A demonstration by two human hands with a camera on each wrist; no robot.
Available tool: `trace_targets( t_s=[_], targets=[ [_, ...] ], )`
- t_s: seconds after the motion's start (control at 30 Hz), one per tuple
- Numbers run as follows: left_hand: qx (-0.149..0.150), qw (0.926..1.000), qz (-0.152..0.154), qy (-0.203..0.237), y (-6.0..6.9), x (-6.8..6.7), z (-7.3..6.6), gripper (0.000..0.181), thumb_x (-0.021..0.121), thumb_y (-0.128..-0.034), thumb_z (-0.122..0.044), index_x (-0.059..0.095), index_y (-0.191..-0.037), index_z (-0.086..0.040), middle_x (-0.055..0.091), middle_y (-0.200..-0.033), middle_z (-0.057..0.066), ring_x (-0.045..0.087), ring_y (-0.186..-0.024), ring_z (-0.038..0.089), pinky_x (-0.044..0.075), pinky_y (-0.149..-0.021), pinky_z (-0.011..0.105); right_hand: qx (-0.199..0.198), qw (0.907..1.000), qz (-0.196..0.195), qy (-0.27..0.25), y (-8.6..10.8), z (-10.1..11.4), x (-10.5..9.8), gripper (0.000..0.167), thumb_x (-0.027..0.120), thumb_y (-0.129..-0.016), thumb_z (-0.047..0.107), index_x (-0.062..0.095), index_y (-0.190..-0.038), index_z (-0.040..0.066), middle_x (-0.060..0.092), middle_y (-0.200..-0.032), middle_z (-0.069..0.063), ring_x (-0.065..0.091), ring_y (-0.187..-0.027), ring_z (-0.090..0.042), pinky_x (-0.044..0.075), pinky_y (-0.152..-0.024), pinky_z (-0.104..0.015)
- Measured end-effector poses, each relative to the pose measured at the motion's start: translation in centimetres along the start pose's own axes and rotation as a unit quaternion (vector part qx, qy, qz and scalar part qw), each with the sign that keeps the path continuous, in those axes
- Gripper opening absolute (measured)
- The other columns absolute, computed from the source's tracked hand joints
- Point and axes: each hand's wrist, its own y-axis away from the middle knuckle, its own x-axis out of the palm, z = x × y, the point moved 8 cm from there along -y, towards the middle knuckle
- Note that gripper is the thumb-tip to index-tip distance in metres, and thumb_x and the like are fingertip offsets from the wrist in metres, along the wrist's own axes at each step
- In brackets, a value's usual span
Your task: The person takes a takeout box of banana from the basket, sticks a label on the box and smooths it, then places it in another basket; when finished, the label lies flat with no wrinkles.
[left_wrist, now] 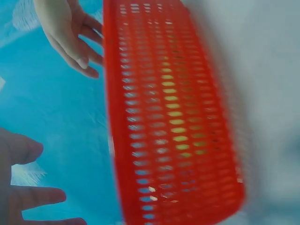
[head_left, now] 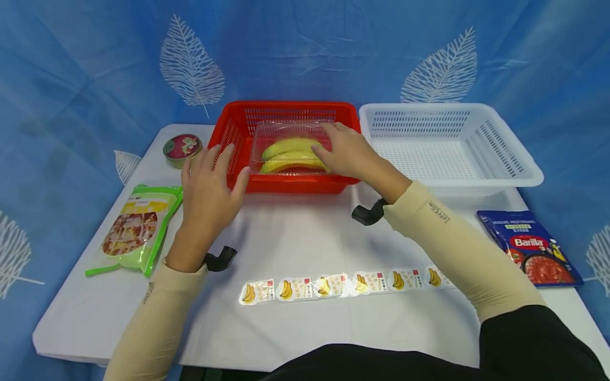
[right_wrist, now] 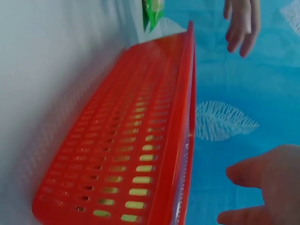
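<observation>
A clear plastic box [head_left: 292,129] with yellow bananas [head_left: 292,153] inside lies in the red basket [head_left: 295,185] at the back of the table. My right hand [head_left: 350,151] is over the basket's right side, thumb and fingers spread near the box's right edge; whether they touch it I cannot tell. Fingers apart, my left hand [head_left: 209,188] hovers at the basket's front left corner and holds nothing. Both wrist views show the basket's slotted side, with yellow showing through the slots, and spread fingers beside its rim.
A white basket [head_left: 414,159] stands right of the red one. At left are a round tin [head_left: 182,148] and a green food bag [head_left: 138,227]. A strip of banana stickers [head_left: 329,286] lies in front. A blue Barilla pouch [head_left: 529,248] rests at far right.
</observation>
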Motion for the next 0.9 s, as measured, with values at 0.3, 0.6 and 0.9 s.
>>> trace_targets(
  t_s=[0.3, 0.6, 0.9],
  targets=[
    [-0.089, 0.9935, -0.022, 0.068, 1.2, 1.7, 4.5, 0.067, 0.057, -0.1006, -0.035, 0.035, -0.159, -0.010, 0.040, -0.153, 0.021, 0.040, -0.138, 0.039, 0.038, -0.107, 0.063, 0.035, 0.9980, 0.053, 0.002, -1.7, -0.9, 1.5, 0.077, 0.047, -0.103, 0.044, 0.014, -0.165, 0.012, 0.022, -0.166, -0.020, 0.020, -0.152, -0.040, 0.023, -0.118, -0.060],
    [-0.144, 0.9729, -0.053, 0.173, 1.5, 4.1, 8.2, 0.065, 0.054, -0.1023, -0.039, 0.036, -0.155, -0.007, 0.040, -0.149, 0.018, 0.041, -0.130, 0.032, 0.041, -0.103, 0.053, 0.053, 0.9971, 0.052, 0.019, -3.6, -1.3, 1.5, 0.067, 0.043, -0.107, 0.035, 0.019, -0.163, 0.007, 0.025, -0.164, -0.023, 0.032, -0.145, -0.044, 0.027, -0.117, -0.058],
    [-0.143, 0.9591, -0.051, 0.239, 1.2, 5.1, 8.8, 0.064, 0.055, -0.1035, -0.036, 0.033, -0.158, -0.009, 0.051, -0.148, 0.010, 0.046, -0.122, 0.026, 0.043, -0.096, 0.044, 0.076, 0.9943, 0.068, -0.031, -4.9, -2.2, 2.7, 0.076, 0.048, -0.103, 0.039, 0.013, -0.165, 0.013, 0.007, -0.168, -0.021, 0.021, -0.151, -0.043, 0.023, -0.118, -0.059]
  ],
)
